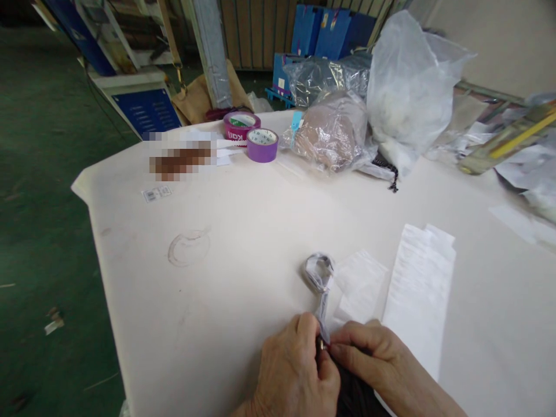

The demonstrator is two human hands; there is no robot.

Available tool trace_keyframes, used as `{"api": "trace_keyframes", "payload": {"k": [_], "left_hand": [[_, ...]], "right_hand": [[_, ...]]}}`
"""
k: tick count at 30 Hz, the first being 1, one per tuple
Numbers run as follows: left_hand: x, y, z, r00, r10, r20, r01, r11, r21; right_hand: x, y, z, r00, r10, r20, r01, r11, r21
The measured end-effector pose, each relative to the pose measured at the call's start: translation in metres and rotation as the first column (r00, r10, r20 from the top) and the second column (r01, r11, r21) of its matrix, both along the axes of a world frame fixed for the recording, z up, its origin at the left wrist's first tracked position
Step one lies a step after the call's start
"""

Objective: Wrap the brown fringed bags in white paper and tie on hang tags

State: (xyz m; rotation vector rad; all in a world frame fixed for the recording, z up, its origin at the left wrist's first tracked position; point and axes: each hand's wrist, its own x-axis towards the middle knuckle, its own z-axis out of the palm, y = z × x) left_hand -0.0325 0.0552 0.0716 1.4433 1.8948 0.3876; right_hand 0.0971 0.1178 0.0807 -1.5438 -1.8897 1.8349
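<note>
A looped grey strap lies on the white table, its lower end running in between my hands. My left hand is closed with thumb and fingers pinched around the strap's end, beside a small shiny metal piece. From the right, my right hand pinches at the same spot, fingertips touching the strap's end. Below the hands is a dark brown cloth item, mostly hidden and cut off by the frame's lower edge. Thin translucent bags lie just beyond my right hand.
White folded sheets lie at the right. Purple tape and a magenta tape roll stand at the far edge, near a plastic-wrapped bundle and a white plastic bag. The table's left edge drops to green floor.
</note>
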Motion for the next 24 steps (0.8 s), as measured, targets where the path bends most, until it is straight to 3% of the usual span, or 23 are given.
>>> {"api": "trace_keyframes", "payload": {"k": [5, 8, 12, 18, 24], "left_hand": [[0.0, -0.005, -0.009, 0.999, 0.021, 0.032, -0.024, 0.995, 0.1], [-0.002, -0.01, -0.017, 0.996, 0.044, 0.084, -0.058, 0.983, 0.174], [-0.002, -0.014, -0.027, 0.993, 0.036, 0.115, -0.06, 0.974, 0.216], [-0.004, -0.016, -0.033, 0.99, 0.019, 0.14, -0.049, 0.975, 0.215], [-0.006, -0.018, -0.033, 0.986, 0.002, 0.168, -0.042, 0.971, 0.234]], "right_hand": [[-0.001, 0.007, -0.002, 0.998, 0.062, -0.033, -0.064, 0.997, -0.045], [-0.001, 0.012, 0.002, 0.98, 0.199, 0.009, -0.199, 0.979, 0.036], [0.001, 0.022, 0.008, 0.916, 0.393, 0.085, -0.402, 0.888, 0.224], [-0.001, 0.031, 0.006, 0.842, 0.533, 0.08, -0.52, 0.765, 0.38], [-0.002, 0.034, 0.007, 0.736, 0.659, 0.154, -0.634, 0.593, 0.496]]}}
